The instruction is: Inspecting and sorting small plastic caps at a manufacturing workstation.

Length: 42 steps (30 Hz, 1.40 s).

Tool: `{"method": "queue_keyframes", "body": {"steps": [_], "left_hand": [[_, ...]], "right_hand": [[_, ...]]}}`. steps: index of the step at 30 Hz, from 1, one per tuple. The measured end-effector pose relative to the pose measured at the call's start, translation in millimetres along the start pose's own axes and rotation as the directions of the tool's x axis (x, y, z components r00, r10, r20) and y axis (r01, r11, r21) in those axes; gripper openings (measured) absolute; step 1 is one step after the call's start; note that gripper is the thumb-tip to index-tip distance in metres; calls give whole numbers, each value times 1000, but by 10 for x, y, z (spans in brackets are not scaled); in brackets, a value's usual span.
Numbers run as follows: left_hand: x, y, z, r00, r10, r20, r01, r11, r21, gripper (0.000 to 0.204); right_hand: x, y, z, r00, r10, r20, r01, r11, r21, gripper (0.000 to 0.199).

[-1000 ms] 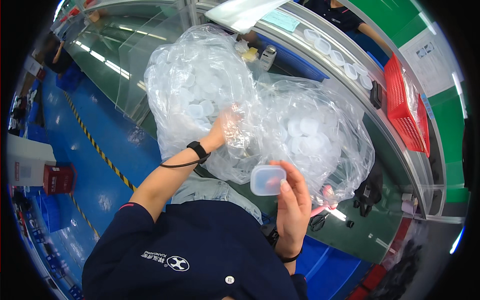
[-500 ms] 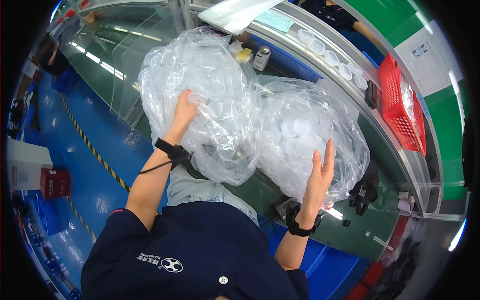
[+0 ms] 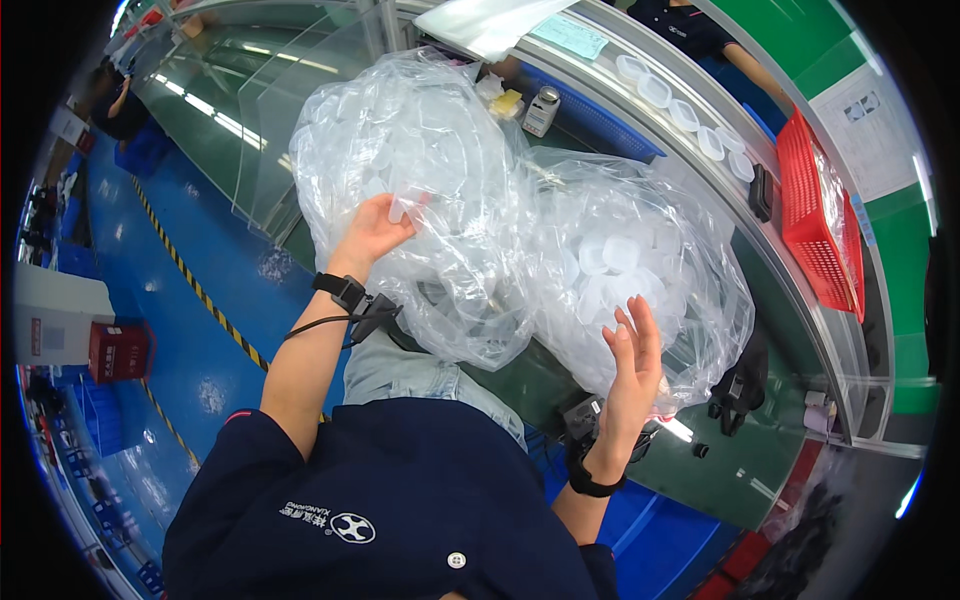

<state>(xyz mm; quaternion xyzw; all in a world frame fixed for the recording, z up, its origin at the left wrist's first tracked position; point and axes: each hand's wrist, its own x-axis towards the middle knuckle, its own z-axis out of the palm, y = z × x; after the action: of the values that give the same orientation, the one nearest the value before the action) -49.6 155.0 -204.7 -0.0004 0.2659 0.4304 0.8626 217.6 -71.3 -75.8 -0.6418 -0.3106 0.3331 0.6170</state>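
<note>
While both open hands press it, plastic bag (image 3: 520, 230) lies between.

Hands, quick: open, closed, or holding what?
Left hand: open, fingers against the clear plastic bag.
Right hand: open, flat against the same bag.

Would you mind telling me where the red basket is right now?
In the head view, the red basket sits at the upper right, on the far side of the green conveyor, beyond the clear plastic bag.
</note>
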Motion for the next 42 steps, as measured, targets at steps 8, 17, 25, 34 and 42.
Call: {"method": "queue_keyframes", "body": {"steps": [8,17,25,34,42], "left_hand": [[112,-198,76,936,351,-32,-171,532,829,32],[428,-658,-47,561,556,613,-38,-722,690,65],[227,-430,-32,647,594,478,-45,-596,802,51],[-784,91,516,509,785,354,-104,-352,930,33],[-1723,-300,1213,778,422,465,-495,-43,868,33]], "right_hand": [[-95,56,-6,999,32,12,-32,999,6,34],[-158,36,107,996,44,75,-48,998,41,33],[-194,71,133,992,60,111,-62,998,10,32],[-158,-6,244,992,59,107,-57,998,-25,30],[-300,-303,639,963,12,270,-6,1000,-23,31]]}}
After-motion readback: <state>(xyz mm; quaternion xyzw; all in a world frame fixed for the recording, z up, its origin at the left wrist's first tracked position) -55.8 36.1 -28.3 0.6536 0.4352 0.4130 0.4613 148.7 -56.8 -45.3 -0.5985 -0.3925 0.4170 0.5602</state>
